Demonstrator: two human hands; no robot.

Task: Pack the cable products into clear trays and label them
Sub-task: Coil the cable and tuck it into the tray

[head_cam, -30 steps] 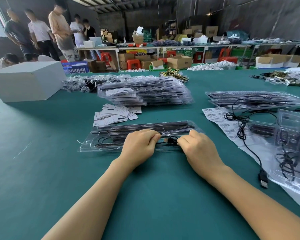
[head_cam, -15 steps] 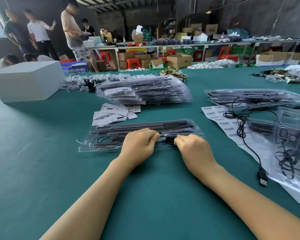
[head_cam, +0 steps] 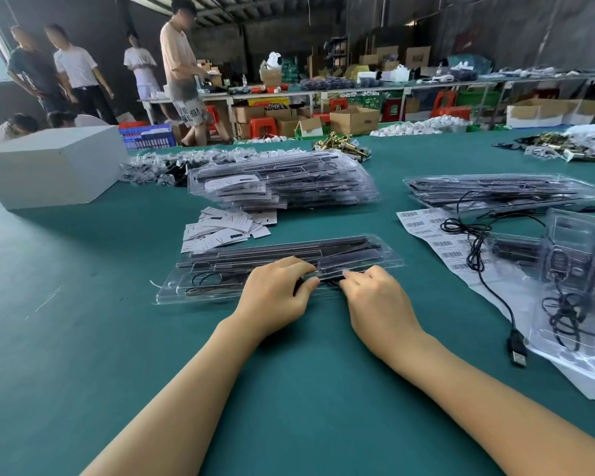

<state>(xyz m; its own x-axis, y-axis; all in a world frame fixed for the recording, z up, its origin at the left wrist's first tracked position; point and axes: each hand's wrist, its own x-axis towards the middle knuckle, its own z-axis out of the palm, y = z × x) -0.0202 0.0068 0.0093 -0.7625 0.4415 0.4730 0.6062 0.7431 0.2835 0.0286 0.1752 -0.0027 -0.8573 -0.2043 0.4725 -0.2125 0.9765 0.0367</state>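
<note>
Fingers (head_cam: 299, 269) of both hands curled, pinching the black cable (head_cam: 330, 281) on the clear tray (head_cam: 389, 261).

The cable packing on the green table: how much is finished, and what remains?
Done: a stack of filled clear plastic trays with white labels lies behind. In hand: the left hand and right hand work at the near edge of one clear tray holding black parts; no label shows on it. Left: a loose black USB cable, the white barcode sticker sheet and the loose white label cards.

No legible text; barcode sheet (head_cam: 437, 240) unreadable
</note>
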